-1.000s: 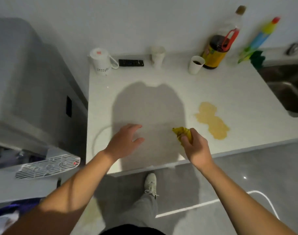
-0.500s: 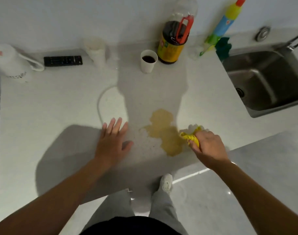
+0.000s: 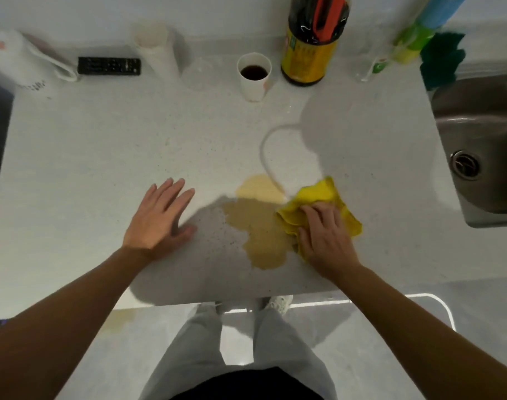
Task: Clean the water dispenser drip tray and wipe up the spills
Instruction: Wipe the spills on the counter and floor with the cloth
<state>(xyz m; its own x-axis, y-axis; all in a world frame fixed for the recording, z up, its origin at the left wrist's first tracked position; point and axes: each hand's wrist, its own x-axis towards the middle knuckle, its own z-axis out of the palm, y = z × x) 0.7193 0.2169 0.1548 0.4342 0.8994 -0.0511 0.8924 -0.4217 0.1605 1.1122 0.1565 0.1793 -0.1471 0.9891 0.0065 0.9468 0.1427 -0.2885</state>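
A brown liquid spill (image 3: 258, 226) lies on the white countertop (image 3: 102, 157) near its front edge. My right hand (image 3: 324, 238) presses a yellow cloth (image 3: 321, 203) flat on the counter, at the spill's right edge. My left hand (image 3: 160, 215) rests palm down on the counter left of the spill, fingers spread, holding nothing. The water dispenser and its drip tray are out of view.
Along the back wall stand a white kettle (image 3: 18, 62), a black remote (image 3: 109, 66), a white cup (image 3: 154, 44), a paper cup of dark liquid (image 3: 253, 76), a dark sauce bottle (image 3: 311, 44), a spray bottle (image 3: 414, 33) and a green cloth (image 3: 441, 60). A steel sink (image 3: 480, 145) sits at right.
The view has shifted right over the spill. The bunched yellow cloth is now spread flat under my right hand against the spill. My left hand stays flat on the counter.
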